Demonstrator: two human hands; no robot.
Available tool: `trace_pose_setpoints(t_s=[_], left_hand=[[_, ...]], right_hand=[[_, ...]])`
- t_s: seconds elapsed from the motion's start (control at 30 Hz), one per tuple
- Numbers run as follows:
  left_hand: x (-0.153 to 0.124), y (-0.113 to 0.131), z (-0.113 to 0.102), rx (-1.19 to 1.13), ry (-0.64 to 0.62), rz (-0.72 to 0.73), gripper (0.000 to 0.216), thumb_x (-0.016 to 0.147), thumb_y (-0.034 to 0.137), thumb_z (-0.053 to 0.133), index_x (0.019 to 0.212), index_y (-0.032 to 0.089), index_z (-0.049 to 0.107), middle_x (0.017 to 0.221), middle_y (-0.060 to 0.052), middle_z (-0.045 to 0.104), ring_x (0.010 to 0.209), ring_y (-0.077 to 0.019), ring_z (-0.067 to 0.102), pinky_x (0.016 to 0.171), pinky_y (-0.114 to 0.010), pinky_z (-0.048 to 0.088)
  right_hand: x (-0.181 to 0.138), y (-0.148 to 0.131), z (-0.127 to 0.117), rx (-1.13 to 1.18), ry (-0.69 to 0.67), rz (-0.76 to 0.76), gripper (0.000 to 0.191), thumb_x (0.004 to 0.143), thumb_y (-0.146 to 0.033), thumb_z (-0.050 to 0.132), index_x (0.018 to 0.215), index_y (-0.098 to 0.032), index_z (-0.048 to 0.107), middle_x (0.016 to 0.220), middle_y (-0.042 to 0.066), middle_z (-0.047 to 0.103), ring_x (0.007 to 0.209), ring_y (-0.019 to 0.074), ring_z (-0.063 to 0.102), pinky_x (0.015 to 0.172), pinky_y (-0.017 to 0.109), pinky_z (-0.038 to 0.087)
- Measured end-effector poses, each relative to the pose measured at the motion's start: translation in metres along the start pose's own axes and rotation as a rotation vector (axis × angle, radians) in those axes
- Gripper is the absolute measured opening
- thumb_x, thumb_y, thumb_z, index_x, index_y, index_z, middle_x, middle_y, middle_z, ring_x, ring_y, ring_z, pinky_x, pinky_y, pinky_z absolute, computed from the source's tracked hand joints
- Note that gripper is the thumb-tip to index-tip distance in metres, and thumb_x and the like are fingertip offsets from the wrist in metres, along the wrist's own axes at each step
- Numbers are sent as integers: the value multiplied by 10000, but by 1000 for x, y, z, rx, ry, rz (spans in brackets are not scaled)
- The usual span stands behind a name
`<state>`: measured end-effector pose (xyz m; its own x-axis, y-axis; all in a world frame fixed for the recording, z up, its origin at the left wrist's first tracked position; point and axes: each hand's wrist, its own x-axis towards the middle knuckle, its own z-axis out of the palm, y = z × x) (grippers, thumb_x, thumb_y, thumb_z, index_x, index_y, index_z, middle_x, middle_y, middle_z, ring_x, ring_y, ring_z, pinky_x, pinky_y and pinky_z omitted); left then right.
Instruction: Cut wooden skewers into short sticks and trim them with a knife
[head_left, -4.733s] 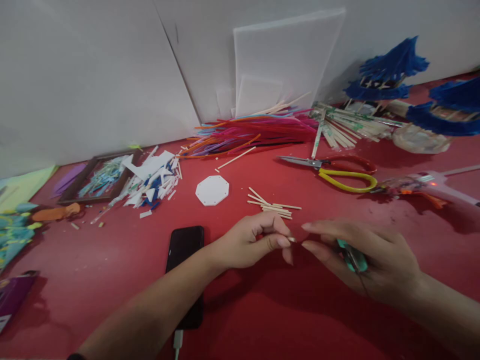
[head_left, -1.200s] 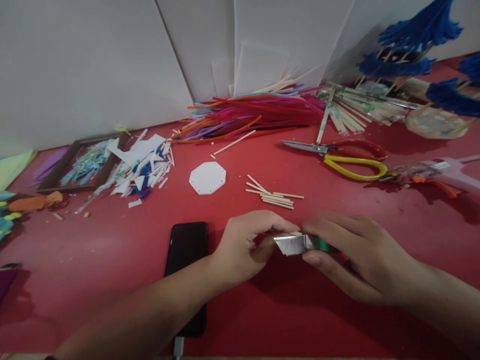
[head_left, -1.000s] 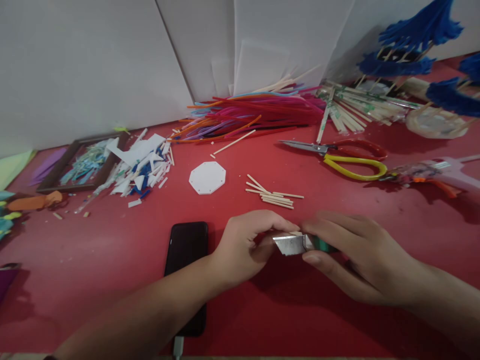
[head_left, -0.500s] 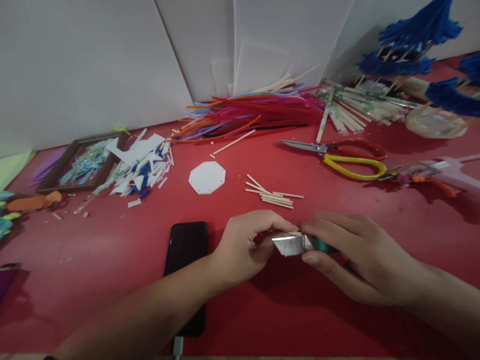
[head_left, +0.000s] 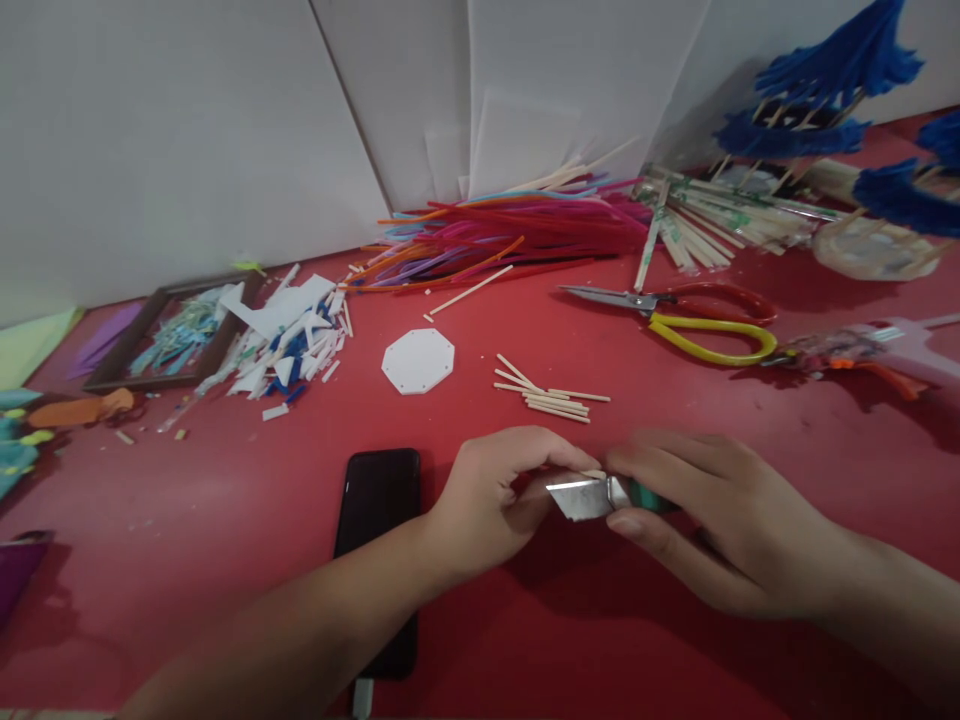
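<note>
My right hand (head_left: 735, 520) is closed around a utility knife (head_left: 579, 498) with a green body and a broad, slanted blade pointing left. Between the thumb and fingers of my left hand (head_left: 499, 490) is a short wooden stick (head_left: 597, 474), mostly hidden by the hand and the blade. The blade lies right against the stick, and the fingertips of both hands almost meet. Just beyond them is a small pile of cut wooden sticks (head_left: 555, 402) on the red table (head_left: 480, 650). A white octagonal board (head_left: 418, 361) with small holes near its corners lies farther left.
A black phone (head_left: 382, 500) with a cable lies under my left forearm. Scissors (head_left: 667, 310), wrapped chopsticks (head_left: 697, 230) and pipe cleaners (head_left: 510, 230) are at the back. White scraps (head_left: 300, 340) and a brown frame (head_left: 112, 380) sit left; blue-roofed models (head_left: 810, 130) stand back right.
The whole view has shifted slightly, so everything sits a little lower and farther right. Both hands keep nearly the same grip, with knife and stick together.
</note>
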<state>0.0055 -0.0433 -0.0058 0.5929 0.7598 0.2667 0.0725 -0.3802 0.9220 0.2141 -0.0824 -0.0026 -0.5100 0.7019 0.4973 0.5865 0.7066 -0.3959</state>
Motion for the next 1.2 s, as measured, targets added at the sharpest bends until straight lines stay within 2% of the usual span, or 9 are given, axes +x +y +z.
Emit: trace_pose_setpoints(t_s=[0.2,0.47,0.77,0.9,1.0,1.07,1.13,1.2], left_hand=[[-1,1,0,-28,-15,-46,137,923,235,651,846,171,745,828,-55,790,740,-143,730,683,-212,558],[-1,6,-5,104,-43,63,128,935,171,643,843,170,731,823,-41,792,727,-125,712,685,-199,528],[-2,6,-6,133,-42,183,127,935,126,620,849,173,702,813,-51,790,721,-130,705,687,-210,522],[-2,8,-4,106,-128,321,221,911,14,548,856,172,693,779,-37,796,722,-127,729,774,-234,540],[0,7,-2,93,-37,213,162,928,79,605,851,179,707,805,-47,802,746,-139,738,801,-260,554],[2,4,-2,89,42,130,120,937,148,638,862,185,724,857,-62,800,809,-153,739,826,-278,562],[4,2,-3,74,83,118,111,939,195,652,874,181,741,943,-85,785,906,-167,729,857,-286,563],[4,-1,-3,59,87,117,114,938,227,663,885,180,753,962,-90,762,922,-166,711,832,-274,566]], right_hand=[[1,-3,-1,18,-17,5,268,1030,-354,403,828,-214,510,641,-5,564,531,112,491,491,239,368],[3,-8,-2,33,-13,1,285,1034,-344,377,776,-232,423,617,-28,503,500,95,425,475,221,337],[4,-8,-5,-7,11,-31,258,1032,-334,377,795,-241,417,614,-31,495,502,107,432,473,242,339],[-2,9,-14,-125,100,123,245,1036,-306,393,797,-252,409,589,-47,474,459,99,445,442,247,324],[-7,18,-20,-260,195,216,203,1028,-272,405,830,-259,444,587,-42,487,468,110,490,448,265,332],[-7,16,-18,-237,190,133,161,1026,-312,404,899,-256,486,639,-19,552,517,127,538,473,274,377],[-5,10,-13,-180,153,-28,135,1014,-353,437,964,-247,504,672,-4,595,550,144,559,495,288,418],[-3,4,-8,-149,131,-141,115,991,-359,511,986,-244,503,663,-8,612,563,152,569,508,295,446]])
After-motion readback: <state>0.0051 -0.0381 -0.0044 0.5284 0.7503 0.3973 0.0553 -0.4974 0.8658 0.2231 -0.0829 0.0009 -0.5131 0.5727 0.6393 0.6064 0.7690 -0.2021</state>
